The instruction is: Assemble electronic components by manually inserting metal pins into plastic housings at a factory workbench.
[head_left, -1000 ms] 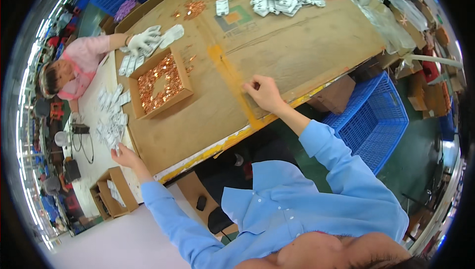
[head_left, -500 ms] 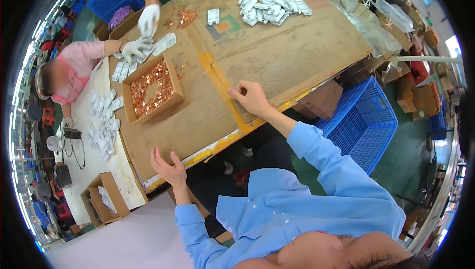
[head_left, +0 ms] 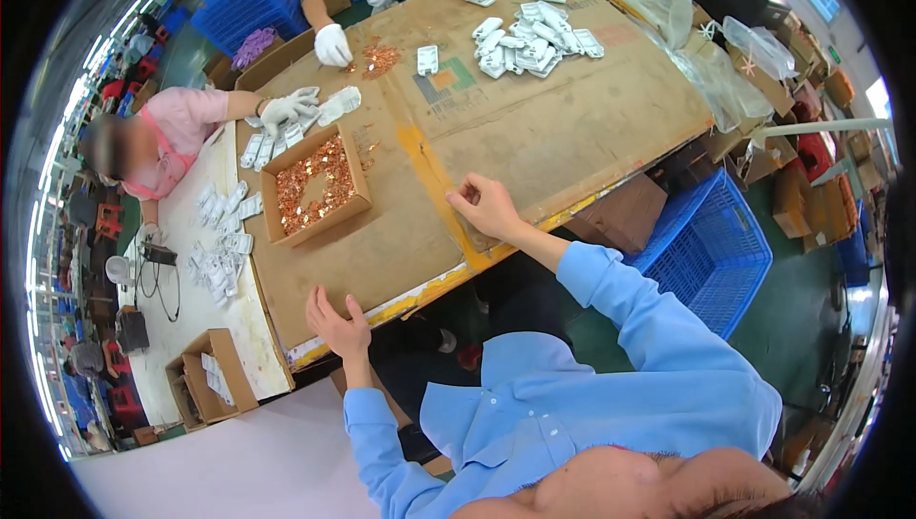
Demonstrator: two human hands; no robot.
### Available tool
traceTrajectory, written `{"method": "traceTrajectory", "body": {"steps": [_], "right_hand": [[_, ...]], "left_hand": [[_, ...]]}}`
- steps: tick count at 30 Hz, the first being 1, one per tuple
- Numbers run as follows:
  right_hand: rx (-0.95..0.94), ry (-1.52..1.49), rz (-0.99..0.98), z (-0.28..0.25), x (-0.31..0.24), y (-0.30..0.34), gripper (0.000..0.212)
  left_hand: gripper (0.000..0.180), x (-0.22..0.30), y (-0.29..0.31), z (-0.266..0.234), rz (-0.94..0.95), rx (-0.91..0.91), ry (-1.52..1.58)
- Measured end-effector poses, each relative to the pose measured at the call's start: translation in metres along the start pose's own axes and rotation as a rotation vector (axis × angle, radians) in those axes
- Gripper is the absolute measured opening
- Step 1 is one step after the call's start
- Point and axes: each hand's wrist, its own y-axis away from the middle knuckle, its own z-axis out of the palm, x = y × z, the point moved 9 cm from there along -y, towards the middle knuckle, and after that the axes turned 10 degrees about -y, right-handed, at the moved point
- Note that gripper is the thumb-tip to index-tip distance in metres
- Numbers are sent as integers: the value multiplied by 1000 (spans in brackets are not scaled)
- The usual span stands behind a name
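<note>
My left hand [head_left: 342,324] is open above the table's near edge at the left, fingers spread and nothing in it. Over the cardboard-covered tabletop [head_left: 563,128], my right hand [head_left: 490,209] is curled loosely near the strip of orange tape [head_left: 420,155]. Its thumb and forefinger bend toward each other, and no object shows between them. An open cardboard box [head_left: 364,202] of small shiny copper-coloured pieces [head_left: 310,185] stands beyond my left hand. Neither hand touches it.
White plastic parts [head_left: 534,42] are heaped at the far side. More white parts [head_left: 221,261] lie on the left table. Two co-workers wear white gloves; one gloved hand [head_left: 286,111] touches parts by the box. A blue crate [head_left: 706,252] stands at the right, below table height.
The view has shifted, so the table sits slightly right and lower. The far co-worker's gloved hand has moved away from the other co-worker's hand to the copper pile. My hands keep nearly the same pose.
</note>
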Motion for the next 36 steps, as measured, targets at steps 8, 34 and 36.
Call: {"method": "traceTrajectory", "body": {"steps": [8, 34, 36], "right_hand": [[-28, -21, 3, 5, -1, -1, 26], [399, 1027, -265, -187, 1, -262, 16], [435, 975, -318, -170, -14, -259, 15]], "left_hand": [[53, -2, -5, -2, 8, -7, 34], [58, 3, -8, 9, 25, -71, 42], [57, -7, -1, 9, -25, -108, 27]]}}
